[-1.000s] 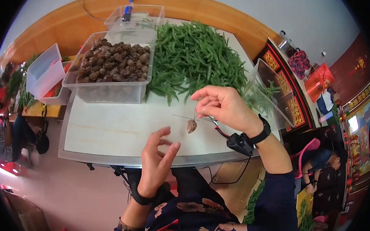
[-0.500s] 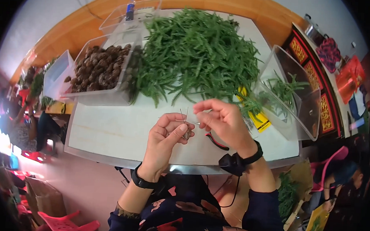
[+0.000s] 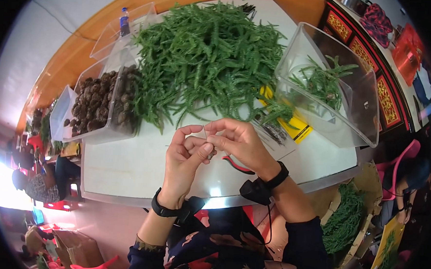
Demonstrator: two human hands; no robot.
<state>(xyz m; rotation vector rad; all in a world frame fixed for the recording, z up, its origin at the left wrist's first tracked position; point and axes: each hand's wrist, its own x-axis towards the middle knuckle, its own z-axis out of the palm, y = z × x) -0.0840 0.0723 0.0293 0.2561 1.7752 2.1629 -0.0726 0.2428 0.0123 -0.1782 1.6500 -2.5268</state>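
Above the near part of the white table, my left hand [image 3: 182, 157] is closed around a small brown pine cone, mostly hidden by the fingers. A thin wire [image 3: 204, 130] stands up from between my hands. Close against the left one, my right hand [image 3: 242, 143] pinches at the wire with thumb and fingers. Just below my right hand lie pliers with red and black handles [image 3: 238, 165], their jaws hidden under it.
A large heap of green artificial sprigs [image 3: 209, 61] covers the table's far middle. Left of it stands a clear bin [image 3: 110, 134] of pine cones [image 3: 98, 99]. At right, a tilted clear bin [image 3: 352, 132] holds sprigs. A yellow-edged sheet [image 3: 298, 131] lies beside it.
My right hand has come down and left to meet my left hand at the wire. The view has shifted, so the heap and bins sit differently in the picture.
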